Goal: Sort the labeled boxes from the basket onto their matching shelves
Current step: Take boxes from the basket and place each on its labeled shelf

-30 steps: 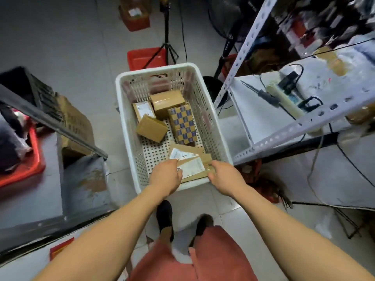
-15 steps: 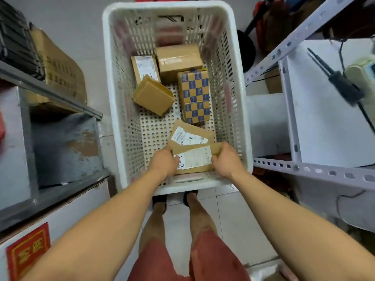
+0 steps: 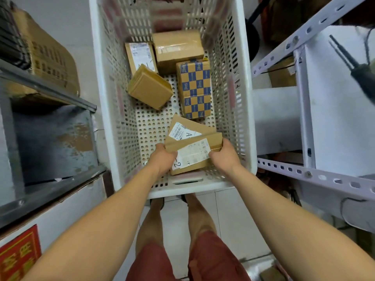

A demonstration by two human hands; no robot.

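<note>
Standing on tiled floor between two shelving units: white perforated plastic basket point(image 3: 246, 98), grey metal shelf point(image 3: 50, 92) to the left, white slotted-angle shelf point(image 3: 316, 175) to the right. Lying inside the basket: blue-and-tan checkered box point(image 3: 194, 88), taped brown carton point(image 3: 178, 47), plain brown box point(image 3: 150, 88), labelled flat box point(image 3: 140, 55) at the far end. Gripping the near labelled box point(image 3: 194, 153) at opposite ends: left hand point(image 3: 162, 159) and right hand point(image 3: 225, 157), fingers curled round it. Resting partly beneath, another labelled box point(image 3: 186, 128) marked "A".
</note>
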